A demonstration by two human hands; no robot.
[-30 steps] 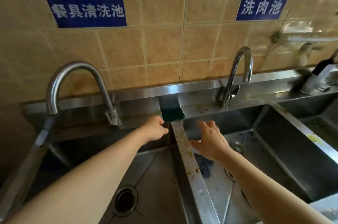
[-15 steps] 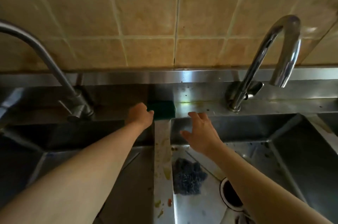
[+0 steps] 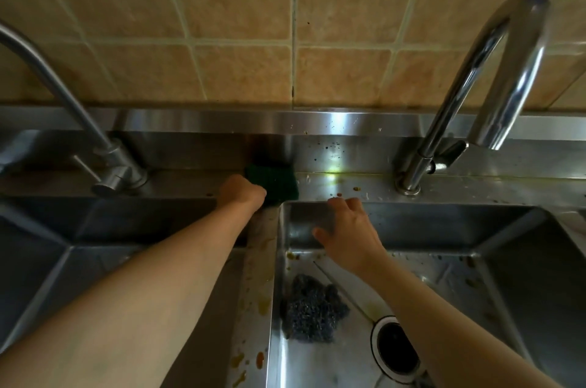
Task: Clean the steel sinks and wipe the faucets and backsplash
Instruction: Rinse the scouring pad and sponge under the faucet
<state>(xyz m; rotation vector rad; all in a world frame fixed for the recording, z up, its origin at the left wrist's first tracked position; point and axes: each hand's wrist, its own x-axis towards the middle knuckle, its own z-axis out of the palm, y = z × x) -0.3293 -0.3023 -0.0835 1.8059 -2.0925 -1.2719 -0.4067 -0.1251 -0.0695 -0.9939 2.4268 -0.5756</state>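
Right sink (image 3: 494,267), lower right, shows brown spatter; ledge (image 3: 355,186) and divider (image 3: 258,286) look stained, so cleaning seems barely begun. Left hand (image 3: 241,192), centre, closed on green sponge (image 3: 279,183). Right hand (image 3: 348,232) open, empty, at the sink rim.

The left hand (image 3: 241,192) covers the near-left part of the green scouring pad (image 3: 279,184), and its fingers are curled out of sight, so the grip itself cannot be told. The left faucet (image 3: 63,93) is cut by the frame's left edge; its spout end is not shown. Both forearms run off the bottom edge. The right basin's drain (image 3: 396,349) is partly covered by the right forearm. The left basin (image 3: 47,245) lies in deep shadow, its floor unreadable, and the right basin's far right side runs past the frame's right edge.
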